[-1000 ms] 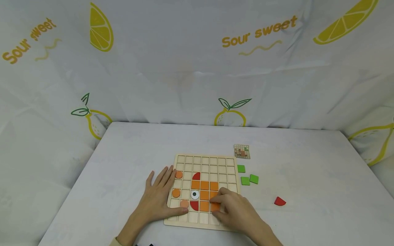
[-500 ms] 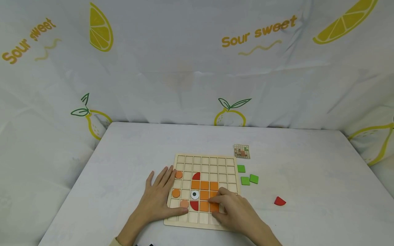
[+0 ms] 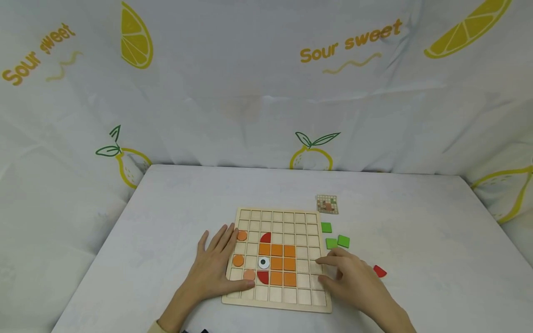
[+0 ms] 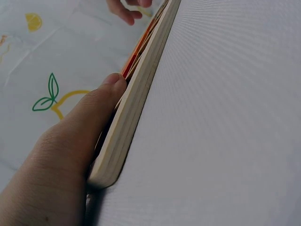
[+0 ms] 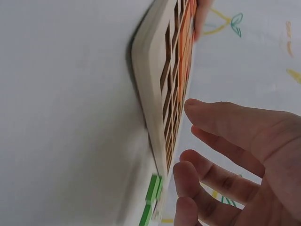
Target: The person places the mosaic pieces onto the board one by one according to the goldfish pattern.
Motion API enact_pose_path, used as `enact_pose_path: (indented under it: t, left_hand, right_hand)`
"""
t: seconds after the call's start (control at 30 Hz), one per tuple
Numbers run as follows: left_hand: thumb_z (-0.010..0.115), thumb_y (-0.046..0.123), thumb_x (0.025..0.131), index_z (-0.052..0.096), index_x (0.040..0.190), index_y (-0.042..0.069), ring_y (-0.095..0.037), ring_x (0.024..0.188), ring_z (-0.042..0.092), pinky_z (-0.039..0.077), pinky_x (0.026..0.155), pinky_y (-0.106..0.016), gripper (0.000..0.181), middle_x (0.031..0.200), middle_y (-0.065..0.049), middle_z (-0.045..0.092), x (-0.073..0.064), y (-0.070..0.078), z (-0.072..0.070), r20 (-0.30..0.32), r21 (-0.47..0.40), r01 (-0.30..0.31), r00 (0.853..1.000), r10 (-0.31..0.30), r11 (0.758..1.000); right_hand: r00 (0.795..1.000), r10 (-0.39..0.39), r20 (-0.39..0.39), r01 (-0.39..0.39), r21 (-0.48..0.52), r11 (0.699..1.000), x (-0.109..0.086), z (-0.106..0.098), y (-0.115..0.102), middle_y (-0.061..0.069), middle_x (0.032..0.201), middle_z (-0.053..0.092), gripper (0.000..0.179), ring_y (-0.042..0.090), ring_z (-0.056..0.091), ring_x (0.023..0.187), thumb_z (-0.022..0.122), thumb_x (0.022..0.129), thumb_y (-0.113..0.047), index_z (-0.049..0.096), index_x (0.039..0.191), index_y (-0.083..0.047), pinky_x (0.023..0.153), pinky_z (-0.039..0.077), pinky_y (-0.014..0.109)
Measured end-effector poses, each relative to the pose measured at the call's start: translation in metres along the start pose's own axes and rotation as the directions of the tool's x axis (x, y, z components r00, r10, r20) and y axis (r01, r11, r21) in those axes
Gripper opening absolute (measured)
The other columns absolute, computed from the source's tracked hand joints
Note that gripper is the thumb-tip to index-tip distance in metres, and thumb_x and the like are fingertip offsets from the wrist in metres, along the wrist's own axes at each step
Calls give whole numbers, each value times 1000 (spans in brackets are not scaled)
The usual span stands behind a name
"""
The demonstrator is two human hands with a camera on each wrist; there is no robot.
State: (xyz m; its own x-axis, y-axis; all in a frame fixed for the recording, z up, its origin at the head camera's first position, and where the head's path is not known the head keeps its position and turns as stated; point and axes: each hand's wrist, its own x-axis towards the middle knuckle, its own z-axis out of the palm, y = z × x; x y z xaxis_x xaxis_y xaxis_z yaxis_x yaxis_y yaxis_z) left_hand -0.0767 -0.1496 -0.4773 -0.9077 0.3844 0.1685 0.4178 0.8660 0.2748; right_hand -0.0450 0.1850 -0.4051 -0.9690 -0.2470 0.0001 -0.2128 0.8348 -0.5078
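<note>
A wooden grid board [image 3: 286,296] lies on the table with orange square tiles [image 3: 276,264], red quarter-circle tiles [image 3: 263,277], orange and peach discs [image 3: 238,260] and a white eye disc [image 3: 263,262] in its cells. My left hand [image 3: 214,273] rests spread along the board's left edge, the thumb on its lower left part. Over the right edge of the board hovers my right hand [image 3: 354,280], with thumb and fingers apart and nothing between them. In the right wrist view, the fingers [image 5: 221,113] are loosely bent beside the board.
Several green square tiles [image 3: 343,241] lie off the board's upper right side. A small picture card [image 3: 327,204] sits behind them. One loose red quarter-circle tile [image 3: 380,271] is partly behind my right hand. A lemon-print cloth [image 3: 233,101] hangs behind the table.
My right hand has let go of the orange tile at the lower right of the orange block and moved right. That tile lies in its cell, uncovered. My left hand stays put.
</note>
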Motion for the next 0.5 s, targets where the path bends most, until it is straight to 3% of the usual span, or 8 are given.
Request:
enact_pose_path:
  t: [0.5]
  left_hand:
    - [58, 93, 68, 30, 162, 10, -29, 158, 28, 10, 123, -67, 128, 169, -6, 32, 0, 0, 0, 8, -1, 5, 1000, -5, 1000]
  right_hand:
    - [994, 96, -48, -100, -90, 991, -13, -25, 43, -11, 95, 68, 31, -4, 42, 64, 88, 76, -18, 80, 106, -18, 52, 35, 19]
